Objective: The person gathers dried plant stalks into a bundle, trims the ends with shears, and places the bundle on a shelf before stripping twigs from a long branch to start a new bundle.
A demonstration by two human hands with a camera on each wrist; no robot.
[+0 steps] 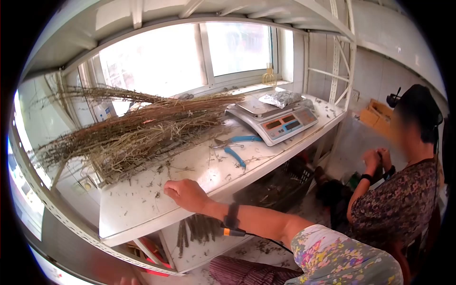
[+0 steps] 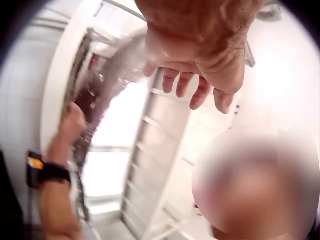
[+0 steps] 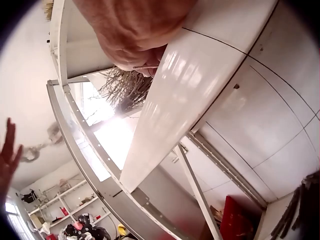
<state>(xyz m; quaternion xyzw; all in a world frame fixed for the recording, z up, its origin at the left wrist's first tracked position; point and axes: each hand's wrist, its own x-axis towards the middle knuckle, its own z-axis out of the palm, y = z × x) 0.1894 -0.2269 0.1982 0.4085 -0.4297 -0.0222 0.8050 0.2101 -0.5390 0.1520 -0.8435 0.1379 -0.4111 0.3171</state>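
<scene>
The right hand (image 1: 187, 194), its fingers curled, is over the front part of the white shelf top (image 1: 128, 213). In the right wrist view a thin stem (image 3: 146, 67) crosses the curled fingers of this hand (image 3: 137, 32), which appear to pinch it. The left hand (image 2: 200, 55) hangs away from the shelf with its fingers loosely spread and nothing in them; only a blurred bit shows at the bottom of the head view. A large bundle of dry stems (image 1: 142, 133) lies along the back left of the shelf.
Blue-handled pruning shears (image 1: 235, 154) lie before a scale (image 1: 285, 123) bearing a filled plastic bag (image 1: 280, 98). Shelf posts stand at both ends. Below are a dark crate (image 1: 280, 183) and more stems (image 1: 197, 230). Another person (image 1: 399, 199) sits at the right.
</scene>
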